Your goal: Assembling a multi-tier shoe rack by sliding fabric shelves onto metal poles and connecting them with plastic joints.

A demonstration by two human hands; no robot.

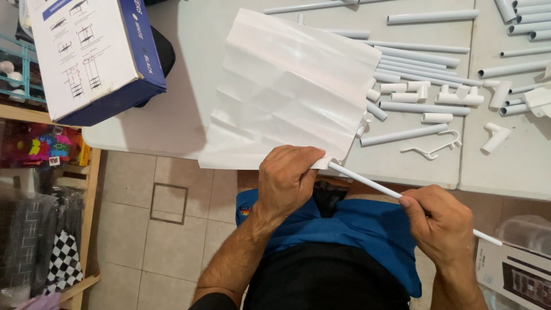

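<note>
At nine to ten o'clock a blue-and-white cardboard box (92, 51) stood on the white worktop (172, 115), its corner overhanging the edge. Toward the centre, our left hand (285, 179) was clenched on the lower corner of a creased white fabric panel (290, 92) that lay across the worktop, pinching it just where a thin white rod (367, 181) met the panel's edge. The rod slanted down toward four o'clock, and our right hand (443, 227) gripped it near its far end, the tip poking out beyond the fist. At one to two o'clock, grey tubes (422, 57) and white plastic connectors (459, 96) lay scattered on the worktop, well apart from both hands.
</note>
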